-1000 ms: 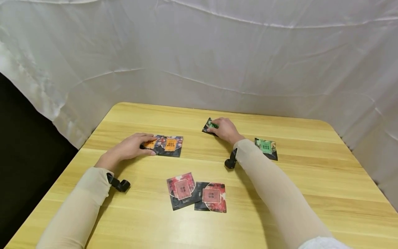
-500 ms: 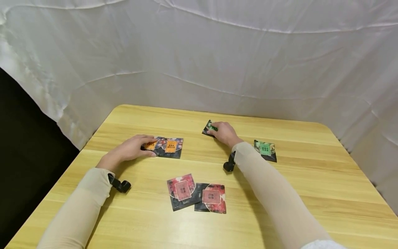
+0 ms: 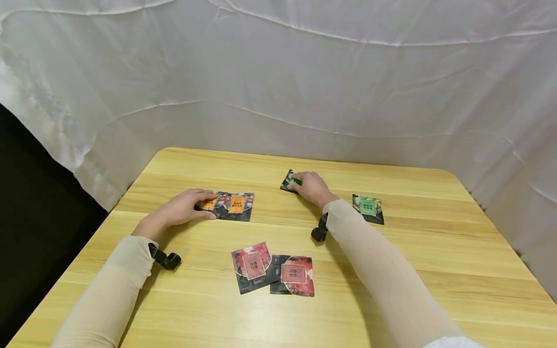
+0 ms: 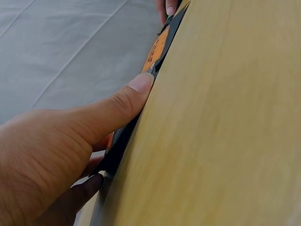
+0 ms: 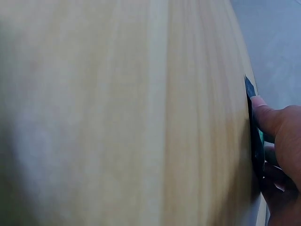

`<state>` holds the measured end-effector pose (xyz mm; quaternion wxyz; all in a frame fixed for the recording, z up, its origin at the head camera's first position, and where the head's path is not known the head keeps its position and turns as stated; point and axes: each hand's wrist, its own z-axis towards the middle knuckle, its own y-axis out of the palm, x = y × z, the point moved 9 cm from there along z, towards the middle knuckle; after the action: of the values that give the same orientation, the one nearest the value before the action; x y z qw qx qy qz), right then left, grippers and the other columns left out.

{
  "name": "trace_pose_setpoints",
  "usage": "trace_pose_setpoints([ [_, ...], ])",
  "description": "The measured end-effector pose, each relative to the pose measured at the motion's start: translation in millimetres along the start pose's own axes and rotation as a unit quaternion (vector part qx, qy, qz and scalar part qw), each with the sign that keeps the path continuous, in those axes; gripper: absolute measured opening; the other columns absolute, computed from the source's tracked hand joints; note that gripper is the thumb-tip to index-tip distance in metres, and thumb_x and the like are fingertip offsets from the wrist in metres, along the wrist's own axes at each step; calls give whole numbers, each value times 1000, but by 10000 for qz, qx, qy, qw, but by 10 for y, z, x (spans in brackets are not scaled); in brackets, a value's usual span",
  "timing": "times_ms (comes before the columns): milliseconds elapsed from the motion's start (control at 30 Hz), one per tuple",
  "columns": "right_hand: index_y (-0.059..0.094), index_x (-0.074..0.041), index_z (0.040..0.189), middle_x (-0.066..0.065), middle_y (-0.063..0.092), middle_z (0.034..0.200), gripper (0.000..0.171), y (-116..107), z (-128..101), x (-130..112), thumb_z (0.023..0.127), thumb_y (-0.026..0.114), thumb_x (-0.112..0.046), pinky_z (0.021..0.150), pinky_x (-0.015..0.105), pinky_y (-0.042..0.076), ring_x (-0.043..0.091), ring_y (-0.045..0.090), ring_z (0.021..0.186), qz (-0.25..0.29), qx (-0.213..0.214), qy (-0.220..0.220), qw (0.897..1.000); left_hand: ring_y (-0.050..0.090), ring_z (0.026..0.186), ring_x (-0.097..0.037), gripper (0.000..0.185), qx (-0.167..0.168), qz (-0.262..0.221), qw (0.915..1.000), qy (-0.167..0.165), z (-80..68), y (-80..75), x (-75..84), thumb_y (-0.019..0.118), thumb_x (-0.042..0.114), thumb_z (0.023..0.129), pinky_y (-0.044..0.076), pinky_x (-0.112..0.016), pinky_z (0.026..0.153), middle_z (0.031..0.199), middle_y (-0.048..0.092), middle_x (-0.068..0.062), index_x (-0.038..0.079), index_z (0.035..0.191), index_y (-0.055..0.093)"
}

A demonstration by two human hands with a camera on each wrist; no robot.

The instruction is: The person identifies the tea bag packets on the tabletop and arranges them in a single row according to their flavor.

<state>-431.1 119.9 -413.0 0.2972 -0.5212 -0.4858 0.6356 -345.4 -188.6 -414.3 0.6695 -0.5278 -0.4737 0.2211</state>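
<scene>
On the left of the table, my left hand (image 3: 182,207) lies over an orange-labelled sachet (image 3: 209,204), gripping it between thumb and fingers. Its left part is hidden under the hand. A second orange-labelled sachet (image 3: 237,206) lies flat against it on the right, near the thumb tip. Farther back, my right hand (image 3: 311,186) pinches a green-labelled sachet (image 3: 287,180) that lies at the table's far side. In the right wrist view that sachet (image 5: 254,136) shows edge-on, dark, under the thumb.
Two red-labelled sachets, one tilted (image 3: 254,266) and one straighter (image 3: 296,274), lie overlapping slightly at front centre. Another green-labelled sachet (image 3: 368,209) lies right of my right forearm. A pale cloth (image 3: 278,82) hangs behind the wooden table (image 3: 196,309).
</scene>
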Motion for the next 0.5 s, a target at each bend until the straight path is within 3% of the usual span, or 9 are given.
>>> trace_pose_setpoints([
  [267, 54, -14, 142, 11, 50, 144, 54, 8, -35, -30, 96, 60, -42, 111, 46, 34, 32, 44, 134, 125, 16, -127, 9998, 35, 135, -46, 76, 2, 12, 10000, -42, 12, -5, -23, 70, 50, 88, 30, -61, 108, 147, 42, -23, 6, 146, 48],
  [500, 53, -15, 143, 10, 49, 145, 54, 51, -62, -81, 96, 61, -42, 114, 46, 28, 31, 43, 135, 106, -62, -230, 9997, 36, 134, -46, 76, 24, 32, 10000, 24, 6, -2, -41, 69, 51, 87, 30, -61, 107, 147, 43, -23, 6, 145, 49],
])
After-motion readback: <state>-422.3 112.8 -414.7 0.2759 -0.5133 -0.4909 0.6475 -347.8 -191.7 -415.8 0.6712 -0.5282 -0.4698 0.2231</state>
